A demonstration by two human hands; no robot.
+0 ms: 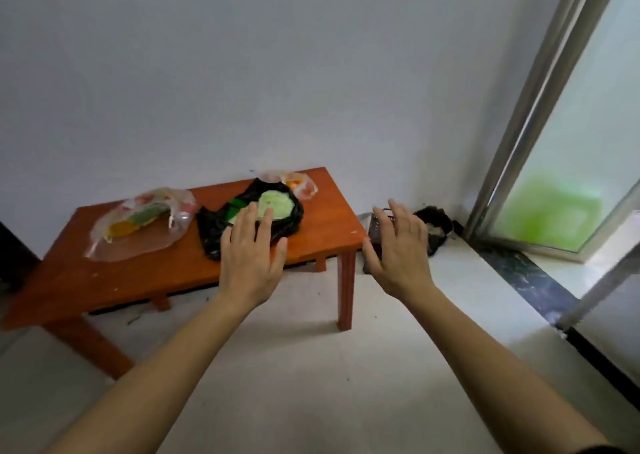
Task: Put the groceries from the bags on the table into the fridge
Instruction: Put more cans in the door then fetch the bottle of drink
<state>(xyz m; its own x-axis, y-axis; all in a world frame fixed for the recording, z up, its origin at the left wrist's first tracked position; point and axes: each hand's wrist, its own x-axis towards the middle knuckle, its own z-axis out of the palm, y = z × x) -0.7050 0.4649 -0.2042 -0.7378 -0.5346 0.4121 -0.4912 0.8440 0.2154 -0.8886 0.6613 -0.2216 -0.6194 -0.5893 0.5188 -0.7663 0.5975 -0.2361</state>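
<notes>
Nearest, left hand point(251, 256) spread wide, fingers straight, holding nothing, above the near edge of the orange table point(156, 273); right hand point(398, 249) likewise splayed and empty, just off the table's right edge. Beyond the left hand, toward the right end, an open black bag point(214, 235) with a pale green cabbage point(277, 204) inside. Toward the left edge a clear bag point(138, 225) of produce, at the far right corner a second clear bag point(301, 183).
</notes>
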